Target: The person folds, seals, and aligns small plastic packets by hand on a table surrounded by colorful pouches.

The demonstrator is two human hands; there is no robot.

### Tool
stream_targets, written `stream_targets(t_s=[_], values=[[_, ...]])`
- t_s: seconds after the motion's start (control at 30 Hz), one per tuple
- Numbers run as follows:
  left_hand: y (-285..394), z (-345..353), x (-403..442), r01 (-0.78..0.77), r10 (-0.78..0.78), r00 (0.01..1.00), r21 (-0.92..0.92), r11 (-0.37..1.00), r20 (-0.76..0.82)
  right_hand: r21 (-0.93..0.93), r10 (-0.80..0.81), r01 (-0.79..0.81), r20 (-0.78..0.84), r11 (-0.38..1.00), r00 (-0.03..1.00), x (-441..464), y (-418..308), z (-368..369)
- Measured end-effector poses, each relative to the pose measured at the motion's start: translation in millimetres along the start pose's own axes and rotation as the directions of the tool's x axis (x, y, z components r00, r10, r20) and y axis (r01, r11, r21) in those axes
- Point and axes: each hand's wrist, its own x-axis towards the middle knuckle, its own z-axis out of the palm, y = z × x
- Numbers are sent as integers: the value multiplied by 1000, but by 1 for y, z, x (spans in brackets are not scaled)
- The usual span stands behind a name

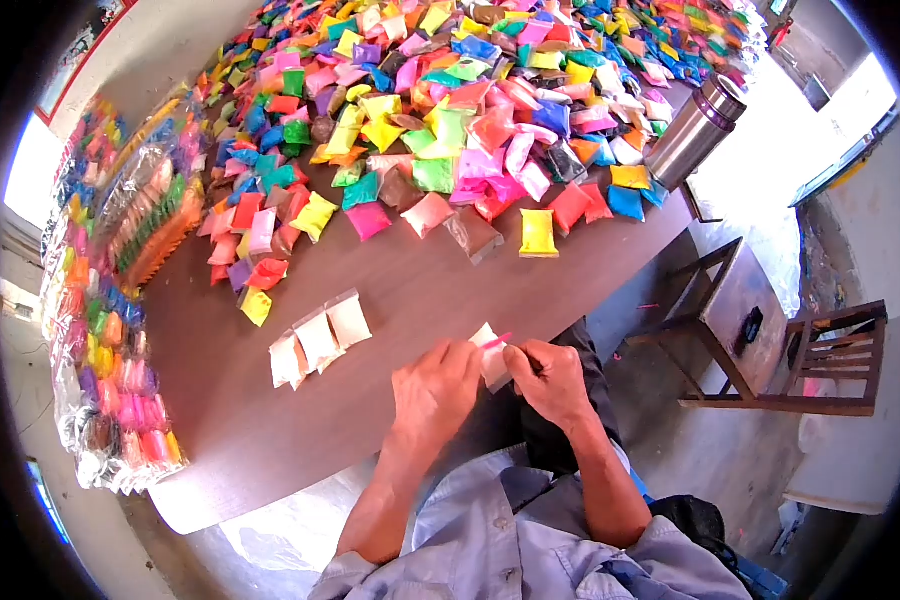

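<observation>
At the near edge of the table (210, 420), both my hands hold a small packet (492, 370) with pale cream contents. My left hand (438, 385) pinches its left side near the top. My right hand (552, 380) grips its right side, with the thumb bent against the fingers. A thin pink strip (496, 341) crosses the packet's upper part between my fingertips; which hand has hold of it I cannot tell. To the left of my left hand, three similar pale packets (319, 340) lie side by side, partly overlapping.
A large heap of colourful small packets (450, 120) covers the far side of the table. Clear bags of coloured packets (120, 330) line the left edge. A steel flask (697, 130) stands at the right edge. A wooden chair (835, 360) and small table (740, 320) are at right.
</observation>
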Motion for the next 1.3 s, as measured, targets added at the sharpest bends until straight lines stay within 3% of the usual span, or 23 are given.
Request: stream_targets(t_s=[0.17, 0.23, 0.27, 0.33, 0.37, 0.4, 0.47, 0.6, 0.67, 0.8, 0.87, 0.93, 1.07, 1.13, 1.2, 1.27, 1.3], values=[[-10, -3, 18, 19, -18, 1000, 186, 982, -5, -32, -5, 6, 20, 999, 1000, -1, 9, 0], [-10, -7, 19, 75, -83, 992, -91, 993, -98, 13, 31, -32, 43, 999, 999, -2, 8, -1], [-11, -7, 17, 75, -83, 992, -90, 993, -94, 15, 35, -35, 42, 999, 999, -3, 5, -3], [-14, -7, 11, 93, -128, 984, -256, 962, -126, 306, 213, -226, 76, 925, 974, -2, -3, -7], [-15, -8, 9, 92, -127, 984, -255, 963, -125, 494, 262, -273, 94, 826, 961, -2, 10, -11], [-16, -9, 7, 171, -216, 968, -296, 940, -125, 697, 267, -220, 43, 682, 963, -1, 16, -18], [-16, -11, 4, 249, -304, 946, -340, 907, -117, 792, 353, -113, -136, 600, 926, 6, 24, -27], [-13, -11, 0, 240, -305, 942, -361, 901, -137, 755, 341, -29, -261, 655, 903, 15, 8, -38], [-12, -9, -6, 251, -322, 936, -367, 896, -143, 632, 272, -43, -270, 774, 924, 14, 4, -35], [-17, -16, -20, 336, -425, 887, -376, 864, -182, 373, 262, -200, -125, 906, 957, 10, -21, -18], [-24, -24, -27, 363, -461, 864, -384, 849, -202, 298, 144, -132, -20, 946, 989, 9, -24, -10], [-33, -31, -36, 347, -431, 869, -321, 881, -243, 221, 124, -146, 109, 964, 986, 9, -17, -8], [-29, -46, -45, 366, -444, 857, -298, 881, -260, 66, 121, -133, 164, 989, 979, 10, -15, -25], [-36, -44, -50, 349, -426, 866, -294, 890, -262, -355, -10, -46, -156, 934, 988, 11, 2, -35], [-35, -46, -52, 331, -407, 873, -289, 898, -267, -418, 100, -259, -364, 871, 926, 19, 20, -63], [-35, -46, -53, 331, -410, 872, -297, 896, -268, -412, 3, -286, -566, 865, 825, 25, 56, -92], [-35, -46, -52, 329, -410, 872, -302, 895, -267, -335, 30, -324, -653, 885, 757, 24, 64, -105]])
